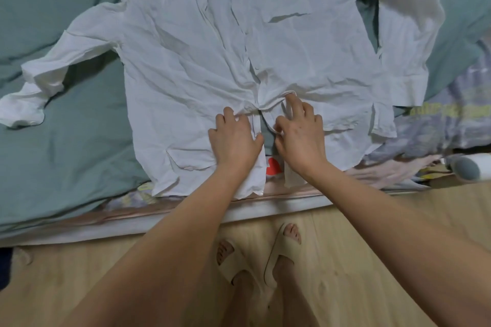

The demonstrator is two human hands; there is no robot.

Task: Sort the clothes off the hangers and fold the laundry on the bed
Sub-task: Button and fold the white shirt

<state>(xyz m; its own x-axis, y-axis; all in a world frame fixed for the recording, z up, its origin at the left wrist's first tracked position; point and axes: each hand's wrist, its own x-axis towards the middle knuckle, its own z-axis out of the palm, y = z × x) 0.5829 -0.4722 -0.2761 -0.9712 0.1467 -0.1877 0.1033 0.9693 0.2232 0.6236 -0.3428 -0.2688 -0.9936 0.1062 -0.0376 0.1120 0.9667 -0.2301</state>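
One white shirt (202, 42) lies front-up on the bed (66, 125), collar toward 12 o'clock, hem at 6 o'clock near the mattress edge; sleeves run out to 9 and 3 o'clock. Fabric is heavily creased. Front plackets gape below mid-body, showing teal bedding betw. them. Left hand (233, 138) rests on the left front panel, fingers curled, bunching cloth at the placket edge. Right hand (300, 130) sits just beside it at 3 o'clock, thumb & fingers pinching the opposite placket edge, index extended toward 12 o'clock. No button or hole is resolvable at this res.

Step in hand (judged): closing or aligning the lower front before folding. To do it well: pull both edges taut toward 6 o'clock, overlap them squarely w/ hems level, then smooth creases outward from the centre line. Risk: bunched cloth near the hands gets locked into the fold.

Surrounds: patterned bedding (435, 125) at 3 o'clock, partly under the shirt; a white-and-grey object (465, 167) at 4 o'clock, unidentifiable; wood floor (372, 247) and sandalled feet (260, 255) at 6 o'clock.
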